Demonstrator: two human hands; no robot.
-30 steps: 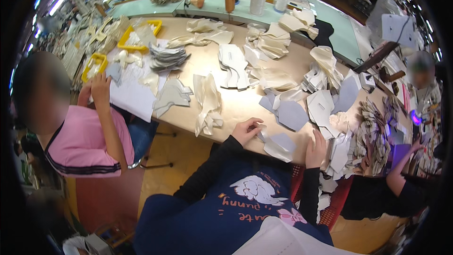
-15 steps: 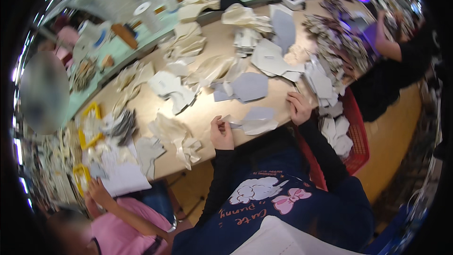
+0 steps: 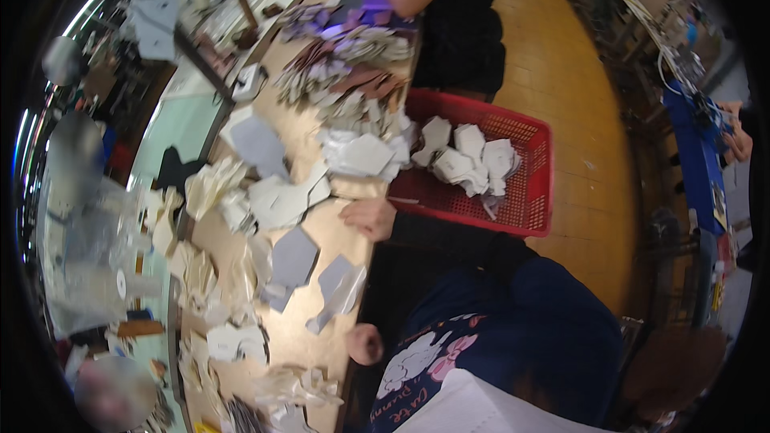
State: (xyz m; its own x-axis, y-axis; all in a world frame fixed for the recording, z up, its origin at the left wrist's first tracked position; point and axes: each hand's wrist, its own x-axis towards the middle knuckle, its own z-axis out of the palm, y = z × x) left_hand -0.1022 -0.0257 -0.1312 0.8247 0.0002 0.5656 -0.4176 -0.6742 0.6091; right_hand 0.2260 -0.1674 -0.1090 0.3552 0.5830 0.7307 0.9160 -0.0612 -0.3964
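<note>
My right hand (image 3: 369, 218) rests on the table's front edge, beside the white cut pieces. Its fingers lie loosely spread on the surface with nothing in them. At the same edge, lower in the picture, my left hand (image 3: 366, 344) is curled into a loose fist, slightly blurred, and I see nothing in it. Between the hands on the table lies a grey cut piece with a whitish translucent film (image 3: 337, 295) partly over it. Farther in lies a grey angular piece (image 3: 294, 258). A white cut piece (image 3: 277, 202) lies beyond my right hand.
A red perforated basket (image 3: 539, 162) with several white pieces (image 3: 473, 162) stands right of the table. Piled strips (image 3: 345, 64) cover the far end, near a person in black (image 3: 457, 24). Cream film pieces (image 3: 297, 385) lie at the table's lower end.
The view has swung to the right, bringing the red basket and yellow floor fully in. My left hand has come away from the film and curled up. My right hand stays by the table edge.
</note>
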